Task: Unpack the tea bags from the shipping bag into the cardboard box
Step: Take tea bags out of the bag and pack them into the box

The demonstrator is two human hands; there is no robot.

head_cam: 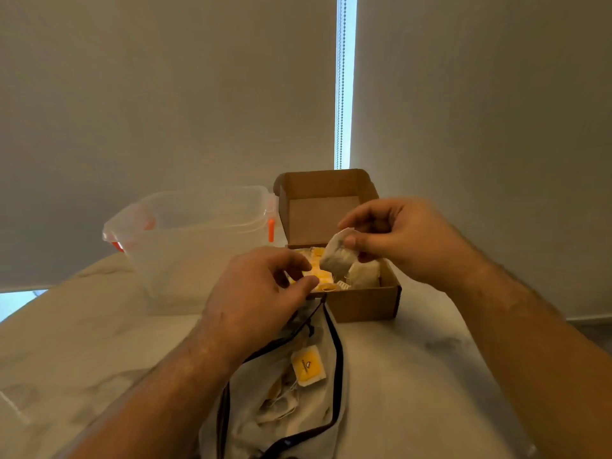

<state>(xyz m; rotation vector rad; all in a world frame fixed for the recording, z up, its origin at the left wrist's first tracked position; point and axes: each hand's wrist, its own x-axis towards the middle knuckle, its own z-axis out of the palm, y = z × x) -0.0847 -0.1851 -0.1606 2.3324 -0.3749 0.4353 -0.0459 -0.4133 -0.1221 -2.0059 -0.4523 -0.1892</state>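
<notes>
An open cardboard box (364, 304) stands on the table ahead of me, lid raised, with tea bags and yellow tags (326, 279) inside. My right hand (407, 240) pinches a pale tea bag (337, 256) above the box. My left hand (261, 293) hovers at the box's near left corner, thumb and fingers closed on the yellow tag of that tea bag. The translucent shipping bag (318, 425) with a black zipper lies open below my hands. More tea bags and a yellow tag (308, 366) lie in it.
A clear plastic tub (198, 240) with orange clips stands left of the box. The pale round table (414, 376) curves away on both sides. Roller blinds hang behind, with a bead chain (340, 94) in the gap.
</notes>
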